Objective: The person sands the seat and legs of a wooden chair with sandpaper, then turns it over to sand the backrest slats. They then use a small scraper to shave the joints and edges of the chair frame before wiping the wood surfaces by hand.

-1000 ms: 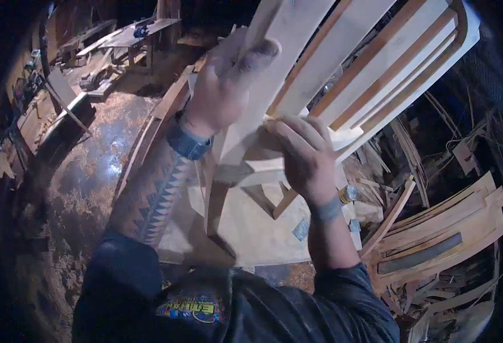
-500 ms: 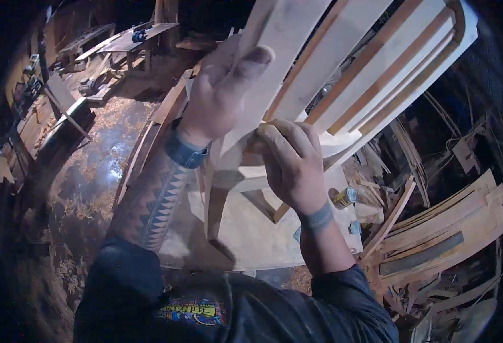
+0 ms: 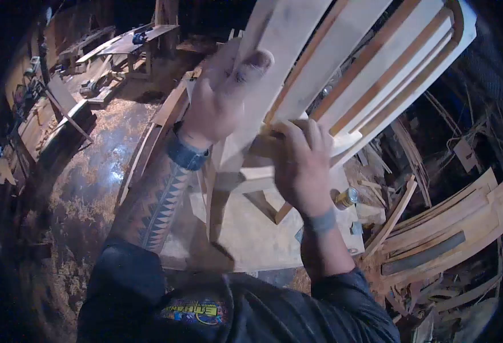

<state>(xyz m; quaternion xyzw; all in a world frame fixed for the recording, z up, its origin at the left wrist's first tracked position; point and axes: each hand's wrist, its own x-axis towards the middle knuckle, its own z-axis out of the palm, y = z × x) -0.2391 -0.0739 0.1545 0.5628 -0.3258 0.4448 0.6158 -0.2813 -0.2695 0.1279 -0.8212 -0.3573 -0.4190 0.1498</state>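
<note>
A pale wooden chair [image 3: 331,64] with a slatted back leans away from me, its seat frame and legs lower down. At the outer edge of the chair back is my left hand [image 3: 216,94], closed around the post, with the thumb lying over the front of the wood. My right hand [image 3: 303,163] is bent at the foot of the slats, fingers curled down by the lower rail and the gap between two slats. Whatever those fingertips hold, if anything, is hidden from view.
The chair stands on a pale work surface [image 3: 251,246]. Beside my right wrist is a small can [image 3: 347,198]. Curved wooden boards [image 3: 443,228] and offcuts are piled at right. Shavings cover the floor [image 3: 111,148] at left, and a bench [image 3: 130,41] with a tool stands farther back.
My right hand has shifted slightly right, and its fingers have tipped over toward the slat gap. My left hand stays in place on the chair back.
</note>
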